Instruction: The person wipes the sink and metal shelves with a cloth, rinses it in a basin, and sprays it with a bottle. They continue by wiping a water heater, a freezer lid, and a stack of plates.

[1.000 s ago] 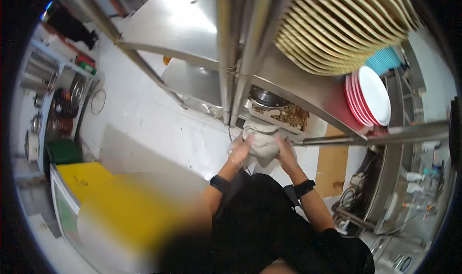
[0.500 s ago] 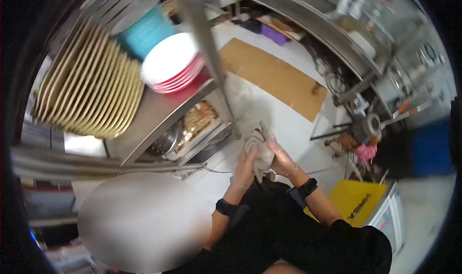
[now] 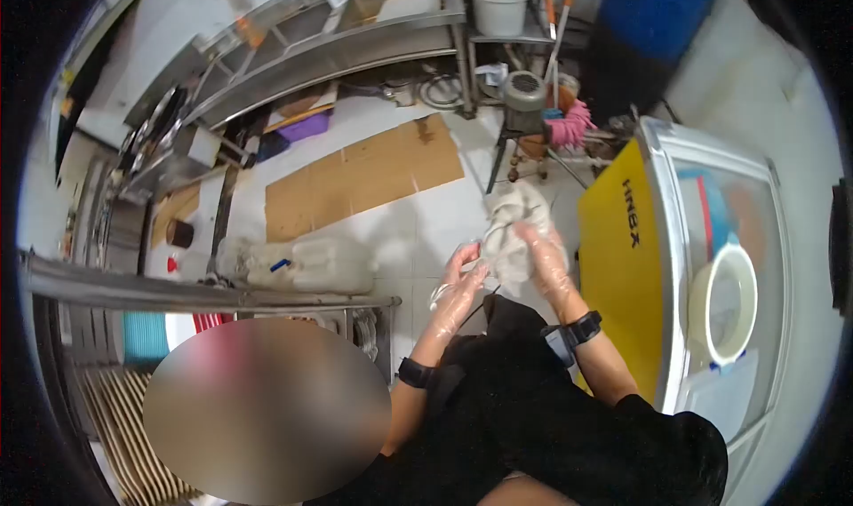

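A crumpled off-white cloth point(image 3: 508, 232) hangs in front of my body, with my right hand point(image 3: 549, 264) gripping its right side. Just left of the cloth is my left hand point(image 3: 457, 294), its thumb and fingers apart and its fingertips close to the cloth's lower edge. Thin clear plastic gloves cover both hands, and each wrist wears a black band.
At my right stands a yellow-sided cabinet point(image 3: 622, 257) with a white tub point(image 3: 724, 303) on it. Flattened cardboard point(image 3: 364, 182) and a jerrycan point(image 3: 324, 264) lie on the floor. A rack point(image 3: 267, 300) holding stacked plates is on the left; a motor point(image 3: 524, 91) stands ahead.
My view has turned right, bringing the cabinet alongside. Both hands were on the bunched cloth; now the left has come away and the cloth hangs looser from the right.
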Demonstrator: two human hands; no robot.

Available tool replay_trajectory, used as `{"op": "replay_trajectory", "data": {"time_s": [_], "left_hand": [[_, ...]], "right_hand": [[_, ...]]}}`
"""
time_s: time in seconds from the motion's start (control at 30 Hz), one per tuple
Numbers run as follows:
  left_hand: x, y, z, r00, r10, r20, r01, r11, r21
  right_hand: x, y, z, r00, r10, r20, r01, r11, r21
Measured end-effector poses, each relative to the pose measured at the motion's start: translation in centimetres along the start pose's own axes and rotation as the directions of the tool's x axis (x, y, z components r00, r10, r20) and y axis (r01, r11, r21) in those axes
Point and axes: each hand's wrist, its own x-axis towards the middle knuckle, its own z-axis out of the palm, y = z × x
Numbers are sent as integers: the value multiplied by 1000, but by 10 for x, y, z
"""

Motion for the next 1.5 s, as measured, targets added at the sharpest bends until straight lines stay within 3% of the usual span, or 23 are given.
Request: {"op": "replay_trajectory", "data": {"time_s": [0.07, 0.1, 0.2, 0.27, 0.37, 0.4, 0.47, 0.5, 0.57, 0.63, 0.67, 0.73, 0.83, 0.87, 0.93, 0.97, 1.03, 1.07, 1.13, 1.17, 1.27, 1.47, 1.5], "left_hand": [[8, -16, -2, 998, 42, 51, -43, 999, 27], [8, -22, -5, 996, 31, 79, -34, 999, 38], [-1, -30, -9, 993, -116, 34, 115, 993, 29], [-3, -42, -14, 986, -150, 77, 148, 989, 31], [-4, -49, -18, 971, -215, 101, 216, 976, 3], [-3, -50, -18, 963, -239, 122, 244, 970, -22], [-3, -52, -18, 952, -271, 140, 279, 959, -45], [0, -53, -19, 957, -254, 143, 264, 963, -55], [6, -47, -20, 962, -233, 141, 243, 968, -64], [11, -39, -19, 971, -220, 97, 225, 973, -49], [13, -36, -19, 971, -223, 89, 228, 972, -52], [17, -32, -23, 979, -194, 69, 200, 976, -90], [20, -26, -25, 977, -207, 41, 210, 971, -115], [23, -26, -25, 977, -210, 32, 212, 970, -116], [26, -31, -27, 977, -213, -13, 209, 967, -144], [28, -33, -27, 976, -216, -15, 212, 967, -144], [32, -36, -26, 975, -216, -51, 208, 969, -135], [35, -38, -25, 974, -220, -50, 212, 968, -132], [44, -41, -20, 960, -262, -97, 249, 960, -124], [48, -40, -15, 959, -267, -96, 255, 959, -123], [62, -34, -1, 947, -297, -119, 285, 952, -113], [80, -17, 21, 963, -247, -106, 238, 967, -94], [82, -16, 22, 958, -261, -121, 251, 964, -88]], "right_hand": [[-9, -11, -34, 974, -142, -178, 140, 990, -23], [-29, -36, -36, 978, -140, -157, 156, 983, 92], [-55, -47, -63, 940, -183, -289, 238, 957, 168], [-66, -47, -86, 906, -137, -400, 177, 982, 64], [-65, -53, -116, 814, -310, -492, 252, 951, -182], [-77, -79, -102, 836, -283, -469, 297, 954, -47], [-64, -91, -134, 763, -395, -512, 313, 918, -242], [-76, -119, -110, 712, -470, -522, 428, 879, -208], [-78, -155, -117, 596, -681, -425, 406, 712, -573], [-56, -172, -132, 412, -789, -456, 332, 596, -731], [-42, -183, -145, 362, -849, -385, 394, 513, -763], [-7, -194, -181, 202, -910, -363, 253, 406, -878], [25, -211, -192, 146, -939, -311, 145, 331, -932], [45, -208, -206, 144, -943, -301, 40, 310, -950], [75, -195, -233, 257, -946, -197, -75, 184, -980], [92, -182, -240, 329, -913, -240, -81, 226, -971], [108, -157, -239, 667, -651, -362, -326, 183, -928], [89, -161, -202, 692, -607, -390, -380, 153, -912], [110, -139, -217, 663, -738, -125, -316, -125, -940], [102, -153, -198, 721, -679, -135, -307, -139, -941], [145, -156, -209, 747, -656, -104, -299, -192, -935], [233, -182, -231, 695, -719, -17, -279, -248, -928], [220, -200, -212, 685, -718, -125, -308, -130, -942]]}}
